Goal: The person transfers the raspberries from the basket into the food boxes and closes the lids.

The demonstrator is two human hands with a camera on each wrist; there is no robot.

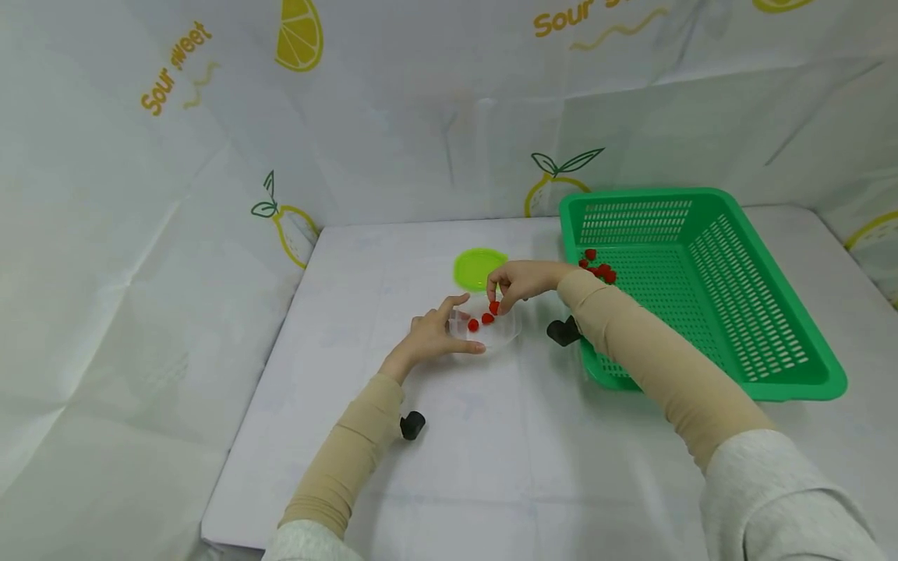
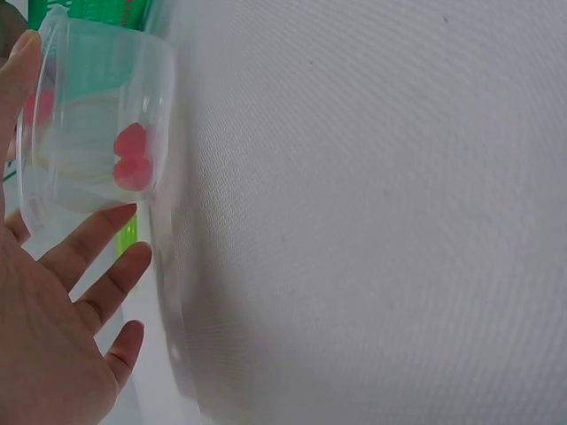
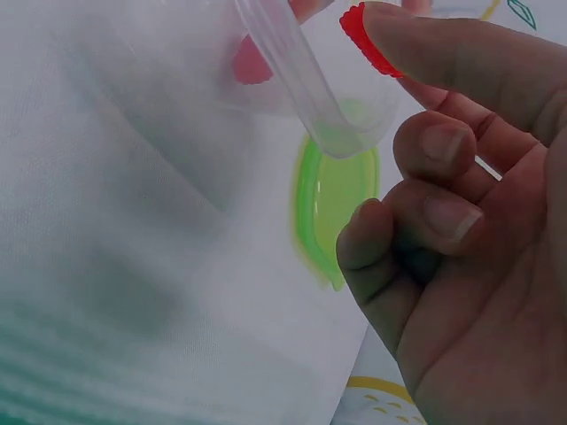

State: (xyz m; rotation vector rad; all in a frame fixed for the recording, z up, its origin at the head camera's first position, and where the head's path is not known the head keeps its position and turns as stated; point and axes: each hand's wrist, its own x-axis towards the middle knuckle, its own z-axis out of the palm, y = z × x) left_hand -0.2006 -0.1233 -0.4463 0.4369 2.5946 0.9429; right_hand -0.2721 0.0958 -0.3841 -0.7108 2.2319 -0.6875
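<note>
Head, berries in: two red berries (image 1: 473,325) inside the clear container (image 1: 501,336).
Head, berries remaining: other berries (image 1: 605,273) right of the container, in the green basket (image 1: 828,383); lime lid (image 1: 475,266) off, beyond the container.
Left wrist, steadying grip: left hand (image 2: 44,341) spread wide, holding the container's side.
Right wrist, pinch: right hand (image 3: 478,266) narrowly holding one berry (image 3: 364,38) by the container's rim, apparently not yet placed.

A hand could pass over the table (image 1: 337,312) left of the left hand (image 1: 431,336); rightward, the right hand (image 1: 526,279) and the green basket (image 1: 648,196) block the way.
</note>
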